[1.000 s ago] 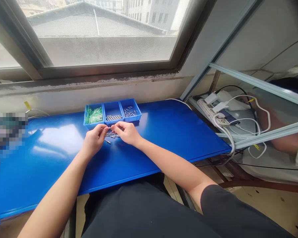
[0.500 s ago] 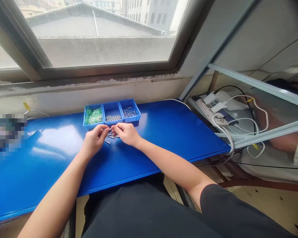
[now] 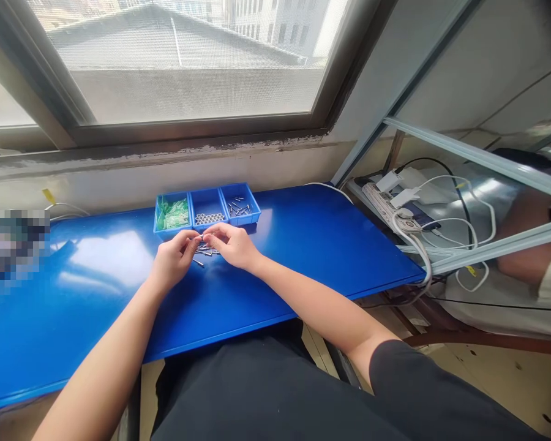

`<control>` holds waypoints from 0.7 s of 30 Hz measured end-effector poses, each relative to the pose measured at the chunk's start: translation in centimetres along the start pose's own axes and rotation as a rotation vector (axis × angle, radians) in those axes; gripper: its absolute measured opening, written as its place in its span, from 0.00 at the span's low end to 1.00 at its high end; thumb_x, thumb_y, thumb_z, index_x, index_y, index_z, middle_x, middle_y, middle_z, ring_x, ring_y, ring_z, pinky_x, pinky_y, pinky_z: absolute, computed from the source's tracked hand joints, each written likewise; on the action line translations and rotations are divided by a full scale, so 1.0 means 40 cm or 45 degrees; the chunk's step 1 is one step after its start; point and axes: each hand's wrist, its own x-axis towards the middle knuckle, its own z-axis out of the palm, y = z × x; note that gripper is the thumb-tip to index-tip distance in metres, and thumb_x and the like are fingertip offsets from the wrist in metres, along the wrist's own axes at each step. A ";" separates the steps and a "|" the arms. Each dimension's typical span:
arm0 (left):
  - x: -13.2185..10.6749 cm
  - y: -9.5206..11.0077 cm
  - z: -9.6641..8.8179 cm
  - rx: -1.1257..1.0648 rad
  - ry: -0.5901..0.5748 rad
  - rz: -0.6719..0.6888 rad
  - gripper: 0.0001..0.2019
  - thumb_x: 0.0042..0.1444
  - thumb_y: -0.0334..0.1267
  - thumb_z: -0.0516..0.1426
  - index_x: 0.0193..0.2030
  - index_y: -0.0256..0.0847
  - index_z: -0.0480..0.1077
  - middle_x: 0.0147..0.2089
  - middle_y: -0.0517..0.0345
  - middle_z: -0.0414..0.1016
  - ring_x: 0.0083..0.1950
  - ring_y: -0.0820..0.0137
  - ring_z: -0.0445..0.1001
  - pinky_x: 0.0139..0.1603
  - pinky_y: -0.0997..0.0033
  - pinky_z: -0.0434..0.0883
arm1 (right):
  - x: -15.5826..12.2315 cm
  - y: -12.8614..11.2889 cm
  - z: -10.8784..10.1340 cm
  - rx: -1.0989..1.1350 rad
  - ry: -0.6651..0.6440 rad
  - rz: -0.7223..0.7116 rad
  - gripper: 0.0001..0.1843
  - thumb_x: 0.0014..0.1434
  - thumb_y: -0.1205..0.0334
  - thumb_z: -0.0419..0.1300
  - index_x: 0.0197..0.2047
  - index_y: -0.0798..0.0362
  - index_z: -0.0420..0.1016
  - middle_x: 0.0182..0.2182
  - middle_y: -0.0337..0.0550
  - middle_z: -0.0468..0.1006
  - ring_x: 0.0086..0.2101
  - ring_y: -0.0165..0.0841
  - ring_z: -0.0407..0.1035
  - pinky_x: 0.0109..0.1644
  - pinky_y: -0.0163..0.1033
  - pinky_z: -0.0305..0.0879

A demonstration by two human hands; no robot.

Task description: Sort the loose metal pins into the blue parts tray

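short steel pins [image 3: 205, 250] lie scattered, crisscrossed on the blue benchtop [image 3: 96, 269];

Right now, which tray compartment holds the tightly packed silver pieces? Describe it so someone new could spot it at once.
Under the window, find the blue bench and the blue three-compartment tray at its back edge. Look in the middle compartment: its silver cylinders sit in a tight cluster, unlike the green items to the left and the loose metal pins to the right.

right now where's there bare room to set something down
The blue worktop is bare left of the left hand and right of the right hand to its end. Crowded between the hands and the blue divided tray, where loose metal pins lie.
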 end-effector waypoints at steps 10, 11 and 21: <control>-0.001 0.004 0.002 -0.015 -0.009 -0.023 0.13 0.63 0.46 0.54 0.44 0.39 0.72 0.21 0.66 0.64 0.21 0.77 0.60 0.24 0.78 0.61 | 0.001 -0.003 -0.003 -0.135 0.004 -0.097 0.14 0.63 0.55 0.59 0.34 0.56 0.79 0.32 0.42 0.81 0.32 0.29 0.73 0.35 0.33 0.64; -0.002 0.004 0.002 -0.027 -0.002 -0.017 0.13 0.63 0.46 0.54 0.45 0.40 0.72 0.21 0.67 0.63 0.21 0.77 0.59 0.25 0.78 0.61 | 0.001 -0.002 -0.003 -0.141 -0.004 -0.095 0.14 0.63 0.54 0.58 0.34 0.56 0.79 0.32 0.42 0.81 0.32 0.29 0.73 0.36 0.33 0.64; -0.002 -0.002 0.002 -0.023 0.024 0.014 0.11 0.63 0.45 0.55 0.41 0.39 0.73 0.21 0.68 0.61 0.21 0.79 0.57 0.24 0.79 0.59 | 0.000 0.002 -0.004 -0.133 -0.018 -0.101 0.19 0.64 0.49 0.56 0.33 0.56 0.77 0.31 0.42 0.81 0.33 0.30 0.73 0.38 0.34 0.65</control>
